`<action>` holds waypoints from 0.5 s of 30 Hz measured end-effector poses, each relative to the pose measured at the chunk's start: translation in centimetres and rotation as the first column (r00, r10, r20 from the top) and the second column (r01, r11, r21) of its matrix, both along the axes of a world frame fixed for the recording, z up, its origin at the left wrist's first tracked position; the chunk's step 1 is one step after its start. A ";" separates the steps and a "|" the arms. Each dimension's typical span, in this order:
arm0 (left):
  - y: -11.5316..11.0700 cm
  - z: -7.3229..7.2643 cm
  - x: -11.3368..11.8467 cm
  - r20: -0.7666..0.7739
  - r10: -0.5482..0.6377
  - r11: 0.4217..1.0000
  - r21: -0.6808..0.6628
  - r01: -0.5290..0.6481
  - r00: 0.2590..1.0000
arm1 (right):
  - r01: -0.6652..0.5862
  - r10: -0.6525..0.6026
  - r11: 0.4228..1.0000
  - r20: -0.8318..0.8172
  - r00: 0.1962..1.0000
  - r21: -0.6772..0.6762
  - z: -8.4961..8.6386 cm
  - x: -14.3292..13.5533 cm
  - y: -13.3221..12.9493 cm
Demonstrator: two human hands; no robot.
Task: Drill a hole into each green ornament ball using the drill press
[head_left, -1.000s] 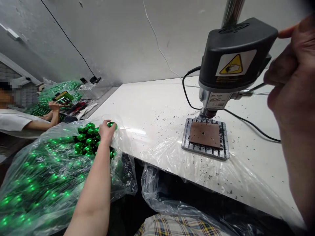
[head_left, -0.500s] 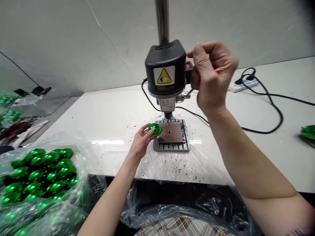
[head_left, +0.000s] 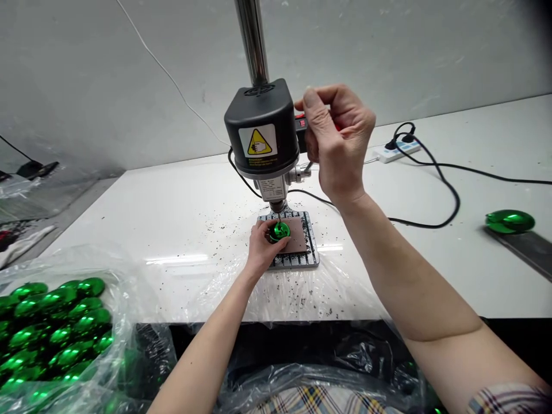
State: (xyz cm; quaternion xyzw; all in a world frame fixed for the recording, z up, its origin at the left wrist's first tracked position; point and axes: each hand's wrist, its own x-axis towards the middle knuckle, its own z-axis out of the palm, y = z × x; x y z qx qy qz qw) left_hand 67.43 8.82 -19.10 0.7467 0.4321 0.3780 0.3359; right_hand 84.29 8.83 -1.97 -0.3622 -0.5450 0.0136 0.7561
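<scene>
Beneath the chuck of a small black drill press [head_left: 261,118], a shiny green bauble [head_left: 282,230] rests on a brown square board [head_left: 298,241]. My left hand [head_left: 261,250] grips it from the left, fingers and thumb around its sides. The thin drill bit points down at the bauble's top; whether they touch, I cannot tell. My right hand [head_left: 340,141] is closed around the feed lever [head_left: 307,169] on the press's right side, hiding most of it. Under the board is the slotted metal base [head_left: 313,256], strewn with dark shavings.
A clear plastic bag [head_left: 123,299] at the left holds many green baubles [head_left: 60,334]. Another green bauble [head_left: 511,221] lies on a dark strip [head_left: 524,250] at the right. A white power strip [head_left: 395,152] and black cable [head_left: 448,184] lie behind my right arm.
My left hand has carried the bauble rightward from the board's left edge to under the drill bit. My right hand keeps its grip on the lever. The camera view has shifted right.
</scene>
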 end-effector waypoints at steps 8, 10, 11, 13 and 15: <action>0.0 -2.7 1.6 0.228 0.008 0.994 -0.105 0.017 0.974 | 0.006 -0.006 1.000 -0.025 1.000 0.017 -0.4 -0.2 -0.1; -0.2 -2.9 1.5 0.288 0.017 0.987 -0.157 0.029 0.957 | -0.015 0.015 0.999 -0.011 1.000 0.051 -0.4 -0.3 -0.3; -0.2 -3.0 1.5 0.302 0.016 0.986 -0.166 0.036 0.953 | -0.017 0.017 0.997 0.003 1.000 0.072 -0.5 -0.3 -0.3; -0.2 -3.0 1.3 0.315 0.003 0.984 -0.168 0.053 0.949 | 0.001 -0.004 0.993 0.030 1.000 0.115 -0.6 -0.4 -0.4; -0.2 -3.1 1.2 0.331 -0.006 0.982 -0.176 0.068 0.943 | 0.025 -0.032 0.985 0.034 0.999 0.169 -1.0 -0.5 -0.5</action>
